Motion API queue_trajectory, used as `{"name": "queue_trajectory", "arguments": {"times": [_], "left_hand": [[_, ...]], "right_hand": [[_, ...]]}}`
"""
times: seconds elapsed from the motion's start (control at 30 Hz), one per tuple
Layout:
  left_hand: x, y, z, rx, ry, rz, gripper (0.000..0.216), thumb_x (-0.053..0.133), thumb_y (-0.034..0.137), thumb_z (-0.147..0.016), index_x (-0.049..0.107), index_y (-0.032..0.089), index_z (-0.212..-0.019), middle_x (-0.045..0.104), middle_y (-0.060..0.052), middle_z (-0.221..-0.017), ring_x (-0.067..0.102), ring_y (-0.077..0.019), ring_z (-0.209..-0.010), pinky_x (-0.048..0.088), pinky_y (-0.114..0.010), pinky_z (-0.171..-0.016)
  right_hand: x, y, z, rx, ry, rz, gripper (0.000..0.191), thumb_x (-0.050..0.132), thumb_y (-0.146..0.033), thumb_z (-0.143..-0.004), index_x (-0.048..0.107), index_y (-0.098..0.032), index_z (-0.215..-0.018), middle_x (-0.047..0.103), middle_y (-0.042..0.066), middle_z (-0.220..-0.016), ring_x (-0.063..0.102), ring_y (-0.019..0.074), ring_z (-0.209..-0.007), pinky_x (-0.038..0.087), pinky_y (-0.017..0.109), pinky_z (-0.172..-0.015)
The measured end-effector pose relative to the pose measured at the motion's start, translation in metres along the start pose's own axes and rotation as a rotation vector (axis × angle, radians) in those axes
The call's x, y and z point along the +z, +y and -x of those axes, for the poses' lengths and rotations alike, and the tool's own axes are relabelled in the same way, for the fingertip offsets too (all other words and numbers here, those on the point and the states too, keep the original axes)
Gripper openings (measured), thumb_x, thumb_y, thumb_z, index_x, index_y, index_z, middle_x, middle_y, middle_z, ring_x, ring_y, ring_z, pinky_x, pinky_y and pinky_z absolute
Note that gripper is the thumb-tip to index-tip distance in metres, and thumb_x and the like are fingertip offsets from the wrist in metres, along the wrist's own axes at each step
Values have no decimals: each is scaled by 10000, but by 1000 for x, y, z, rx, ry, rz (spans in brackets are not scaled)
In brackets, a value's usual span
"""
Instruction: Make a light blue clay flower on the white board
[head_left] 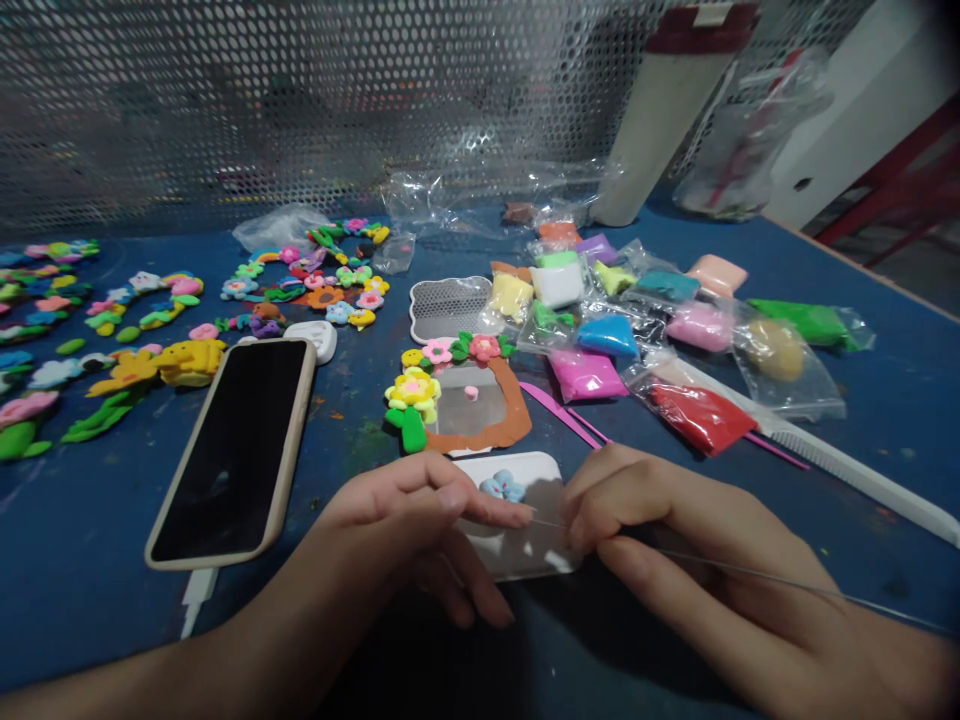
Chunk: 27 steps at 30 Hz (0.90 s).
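Bare left hand (405,530) and right hand (675,540) at six o'clock: right fingers (592,510) clamp a thin silver wire (750,572); left fingers (480,500) curl together beside its tip, above a glossy white rounded-rectangular mirror (540,462) bearing a soft blue clay flower (502,486).

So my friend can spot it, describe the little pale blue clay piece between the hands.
On the dark blue table, right of the phone, find the white-edged shiny plate between the left hand and right hand. The pale blue clay piece sits near its top edge, the only clay on it.
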<state>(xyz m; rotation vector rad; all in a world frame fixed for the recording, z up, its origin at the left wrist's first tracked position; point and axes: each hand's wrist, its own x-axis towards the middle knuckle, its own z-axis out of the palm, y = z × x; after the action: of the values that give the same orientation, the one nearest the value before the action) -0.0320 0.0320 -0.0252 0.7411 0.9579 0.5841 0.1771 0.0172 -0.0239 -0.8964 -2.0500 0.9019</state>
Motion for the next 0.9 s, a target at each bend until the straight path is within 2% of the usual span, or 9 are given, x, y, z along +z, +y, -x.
{"name": "queue_trajectory", "arguments": {"times": [0.63,0.9], "left_hand": [[0,-1,1,-2,-9,-36,189,576,280,-852,680,134,-792,686,-33,-557,627,-119,-489,453,-167,-487],[1,0,2,-18,-2,-1,190,556,241,-865,685,121,-793,684,-39,-554,643,-124,-499,442,-161,-478]], "right_hand": [[0,1,0,17,-2,13,160,447,-54,-836,553,-173,-832,624,36,-749,592,123,-680,496,223,-570],[0,-1,-1,17,-21,0,171,443,-44,-821,549,-178,-827,630,39,-741,598,130,-682,502,228,-576]]}}
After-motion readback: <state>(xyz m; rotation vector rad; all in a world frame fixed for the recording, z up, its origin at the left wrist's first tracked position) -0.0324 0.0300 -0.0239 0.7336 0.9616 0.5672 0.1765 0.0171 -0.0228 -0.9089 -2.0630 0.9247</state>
